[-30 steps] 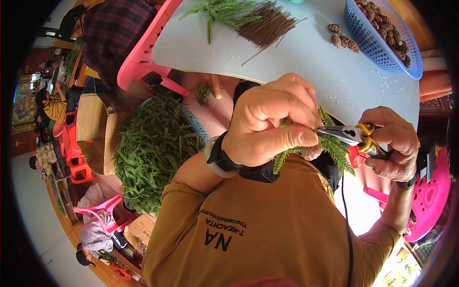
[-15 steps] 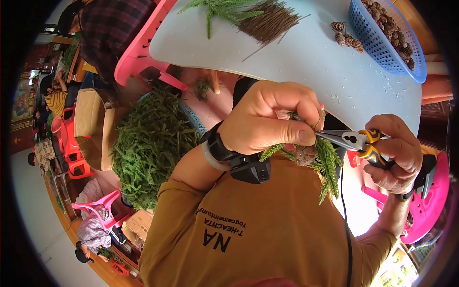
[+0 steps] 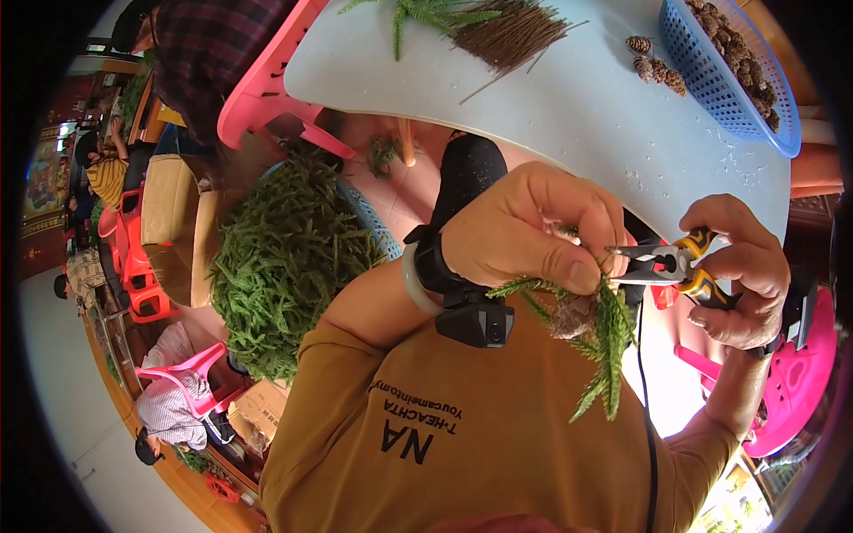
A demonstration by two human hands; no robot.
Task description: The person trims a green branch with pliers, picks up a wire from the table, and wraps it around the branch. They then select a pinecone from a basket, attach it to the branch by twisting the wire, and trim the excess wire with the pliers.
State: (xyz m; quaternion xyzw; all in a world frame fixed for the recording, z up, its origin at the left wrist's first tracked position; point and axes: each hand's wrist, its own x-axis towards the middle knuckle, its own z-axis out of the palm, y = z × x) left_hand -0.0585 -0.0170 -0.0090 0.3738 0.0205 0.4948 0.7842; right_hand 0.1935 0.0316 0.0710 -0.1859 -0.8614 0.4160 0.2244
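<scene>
My left hand (image 3: 555,226) pinches a green artificial pine sprig (image 3: 611,342), whose needled tips hang below the fingers. A brownish pine cone (image 3: 573,317) sits among the sprig's branches, partly hidden by my thumb. In my right hand (image 3: 742,271) are pliers (image 3: 662,265) with yellow and black handles. Their jaws are parted and point at my left fingertips, beside the sprig's upper end. Whether a wire lies between the jaws is too small to tell.
On the pale table (image 3: 569,115) lie a bundle of brown stems (image 3: 506,37), green sprigs (image 3: 413,16) and several loose cones (image 3: 659,73). A blue basket (image 3: 724,89) holds more cones. Left of me, greenery (image 3: 289,266) is heaped beside a cardboard box (image 3: 173,240). Other people sit farther left.
The pliers' jaws have opened and drawn slightly off my left fingertips. Both hands have shifted a little, and the sprig hangs lower.
</scene>
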